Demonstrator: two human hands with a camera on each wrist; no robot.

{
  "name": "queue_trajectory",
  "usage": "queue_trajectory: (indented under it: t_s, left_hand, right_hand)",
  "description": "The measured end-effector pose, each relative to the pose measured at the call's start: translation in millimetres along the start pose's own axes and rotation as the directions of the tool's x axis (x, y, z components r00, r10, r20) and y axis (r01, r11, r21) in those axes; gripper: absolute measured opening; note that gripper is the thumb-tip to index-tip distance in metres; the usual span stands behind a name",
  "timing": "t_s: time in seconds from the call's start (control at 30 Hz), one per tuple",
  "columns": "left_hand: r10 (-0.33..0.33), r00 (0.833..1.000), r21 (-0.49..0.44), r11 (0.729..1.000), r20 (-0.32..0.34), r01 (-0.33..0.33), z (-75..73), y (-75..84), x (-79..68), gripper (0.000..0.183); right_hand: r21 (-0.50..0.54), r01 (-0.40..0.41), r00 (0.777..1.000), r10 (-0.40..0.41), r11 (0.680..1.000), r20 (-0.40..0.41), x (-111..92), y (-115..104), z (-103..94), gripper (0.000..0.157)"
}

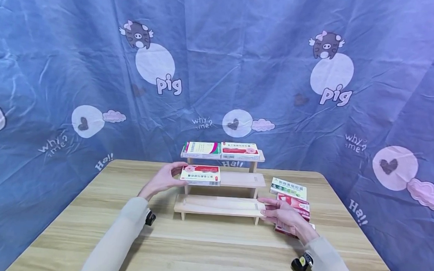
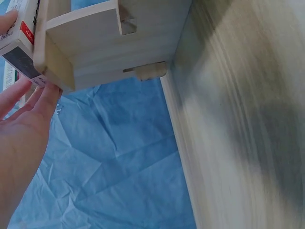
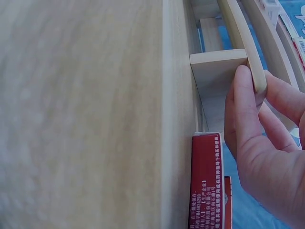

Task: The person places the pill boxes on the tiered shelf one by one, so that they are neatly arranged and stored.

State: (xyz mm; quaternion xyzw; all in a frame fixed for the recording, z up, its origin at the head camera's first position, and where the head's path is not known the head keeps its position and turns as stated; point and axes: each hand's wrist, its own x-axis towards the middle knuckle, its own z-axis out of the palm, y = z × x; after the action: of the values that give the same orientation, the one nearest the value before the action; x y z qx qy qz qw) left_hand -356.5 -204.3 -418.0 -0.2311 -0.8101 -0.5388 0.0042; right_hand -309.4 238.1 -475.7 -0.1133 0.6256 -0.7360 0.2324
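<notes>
A wrinkled blue fabric curtain (image 1: 240,58) printed with pigs, clouds and lettering hangs behind and to both sides. Before it spreads a pale wood-grain table (image 1: 213,259), and on that stands a three-tier stepped stand of light wood (image 1: 218,207).

A left hand (image 1: 162,182) and a right hand (image 1: 284,216), in pale sleeves, reach in from either side. The left hand's grasp is narrow: thumb in front, fingers behind, pinching the left end of a flat white-and-red cardboard medicine box (image 1: 200,175). The right hand pinches the right end of the stand's lowest tier, thumb and fingers on opposite faces of the plank.

The pinched box lies flat at the left end of the middle tier, apparently touching the wood. Its long axis runs left to right, along the tier — and the left hand is much the nearer, with the box just to its right. From the right hand the box lies leftward, higher and farther back.

On the top tier, a white box with green and purple trim (image 1: 202,148) sits beside another red-and-white box (image 1: 240,150). Right of the stand lie a white-and-green box (image 1: 289,189), a red box (image 1: 299,206) and a third — mostly hidden under the right hand.
</notes>
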Motion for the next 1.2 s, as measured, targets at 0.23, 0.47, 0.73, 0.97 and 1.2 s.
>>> queue_trajectory:
  t_s: [0.23,0.47,0.73,0.97,1.2]
  left_hand:
    - [-0.017,1.000,-0.026,1.000,0.007,0.018,2.0,-1.9,5.1,0.076]
    - [-0.019,1.000,0.014,1.000,0.005,0.019,2.4,2.6,5.6,0.073]
    - [-0.040,0.999,0.037,0.999,-0.006,0.040,0.3,1.5,6.2,0.060]
    - [-0.026,1.000,0.041,0.999,-0.011,0.027,-0.6,3.1,5.6,0.058]
    - [-0.035,0.999,0.023,0.999,-0.004,0.035,-0.5,5.9,4.7,0.062]
  right_hand:
    - [0.020,-0.003,1.000,0.002,1.000,0.011,-0.5,0.9,-1.6,0.054]
    - [0.015,-0.006,1.000,0.006,1.000,0.003,-2.1,-0.4,-0.4,0.057]
    - [-0.005,-0.001,1.000,0.001,1.000,0.008,-1.6,-0.5,0.7,0.056]
    - [0.003,-0.012,1.000,0.012,1.000,-0.020,1.4,0.8,-0.1,0.055]
    - [-0.007,-0.018,1.000,0.018,1.000,-0.021,0.9,1.7,-1.0,0.058]
